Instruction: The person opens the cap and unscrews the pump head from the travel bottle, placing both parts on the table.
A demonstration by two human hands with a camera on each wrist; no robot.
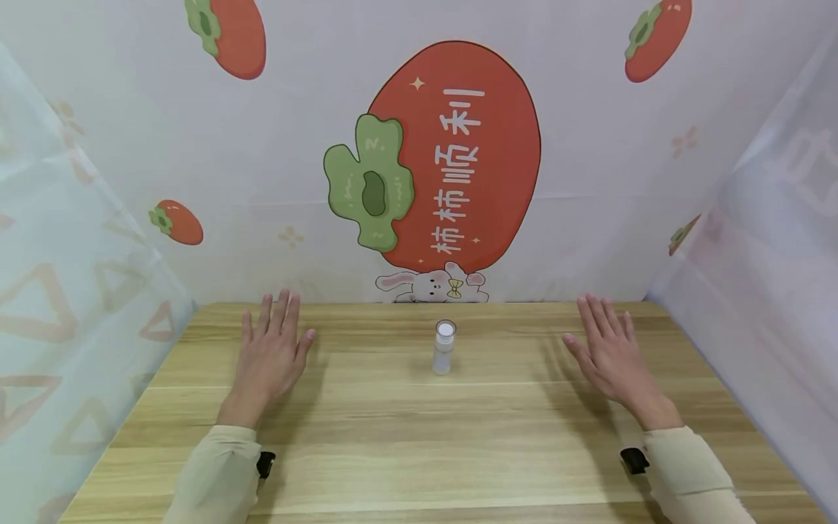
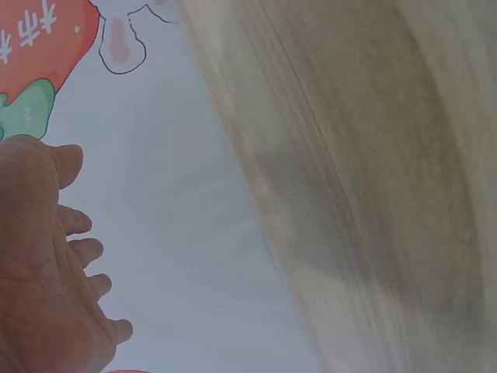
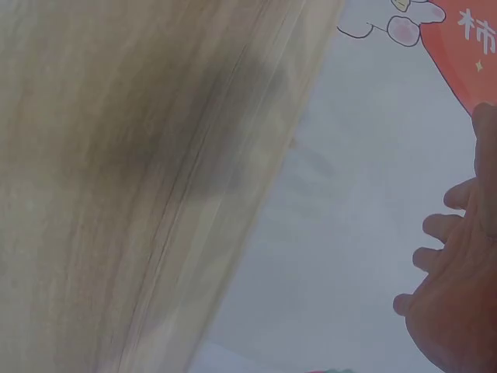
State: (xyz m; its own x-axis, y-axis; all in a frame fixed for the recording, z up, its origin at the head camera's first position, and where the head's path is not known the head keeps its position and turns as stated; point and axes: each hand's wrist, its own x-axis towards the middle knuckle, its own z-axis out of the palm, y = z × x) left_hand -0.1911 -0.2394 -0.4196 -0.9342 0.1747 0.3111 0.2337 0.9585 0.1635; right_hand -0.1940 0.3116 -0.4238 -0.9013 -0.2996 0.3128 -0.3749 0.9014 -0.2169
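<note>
A small clear bottle with a white cap stands upright near the back middle of the wooden table. My left hand is over the left part of the table, palm down, fingers straight and pointing to the back wall. On the other side, my right hand is held the same way, thumb toward the bottle. Neither hand touches the bottle, and both hold nothing. The left wrist view shows the left palm with straight fingers; the right palm looks alike in the right wrist view.
Behind the table hangs a white cloth printed with a large red persimmon and a rabbit. Pale printed sheets close off the left side and the right side. A black strap piece sits at the right wrist.
</note>
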